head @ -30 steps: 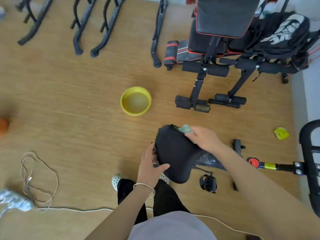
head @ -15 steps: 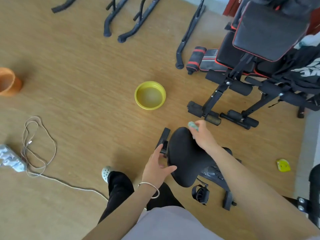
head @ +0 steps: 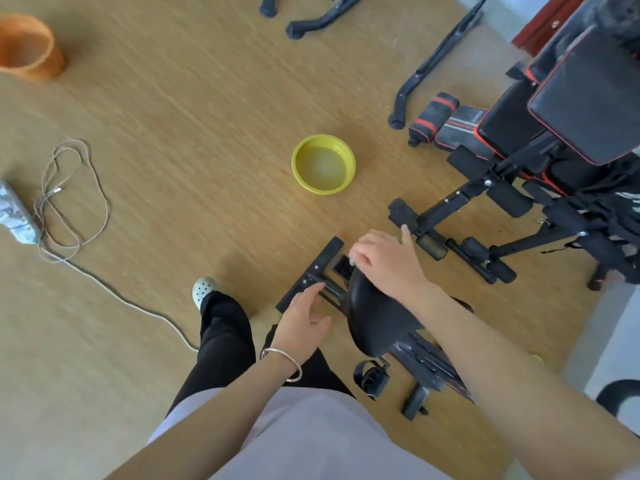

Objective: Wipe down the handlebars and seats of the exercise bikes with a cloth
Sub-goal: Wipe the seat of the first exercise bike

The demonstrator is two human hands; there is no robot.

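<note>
Wood-grain floor (head: 173,133), smooth rounded black seat (head: 377,323)

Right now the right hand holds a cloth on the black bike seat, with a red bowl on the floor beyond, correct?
The bowl is yellow, not red, per the head view. The right hand holds a cloth on the black bike seat, bowl on the floor beyond.

Right hand (head: 384,265) on black seat (head: 377,320), cloth (head: 352,260) apparently underneath.
</note>
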